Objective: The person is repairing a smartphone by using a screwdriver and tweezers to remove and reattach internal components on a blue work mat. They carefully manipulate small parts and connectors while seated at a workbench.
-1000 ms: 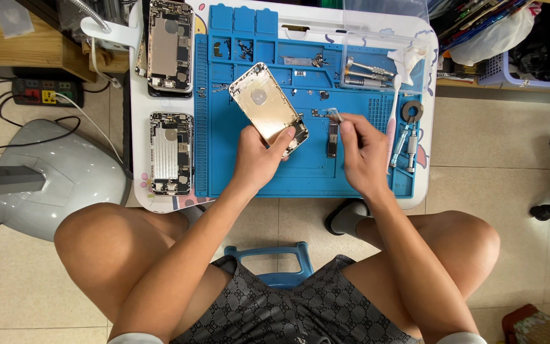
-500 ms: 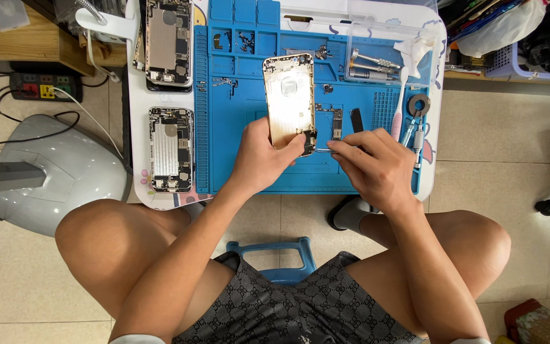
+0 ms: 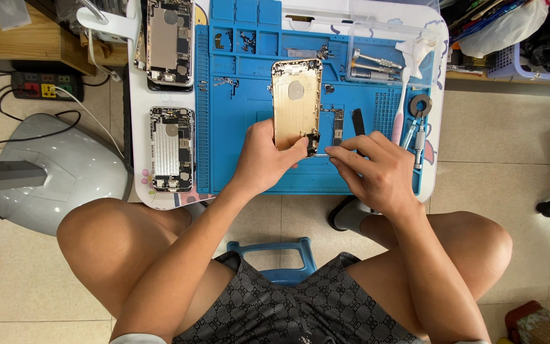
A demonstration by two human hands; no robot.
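left hand (image 3: 263,159) grips the gold phone shell (image 3: 296,102) upright-ish; right hand (image 3: 377,169) pinches thin tweezers (image 3: 321,155) at its bottom edge, blue mat (image 3: 237,127) underneath

Bright, even overhead light; sharp, soft shadows.

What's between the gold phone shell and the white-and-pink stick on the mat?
In the head view, between the gold shell and the stick lie a small circuit board and a black pry tool, on the blue mat.
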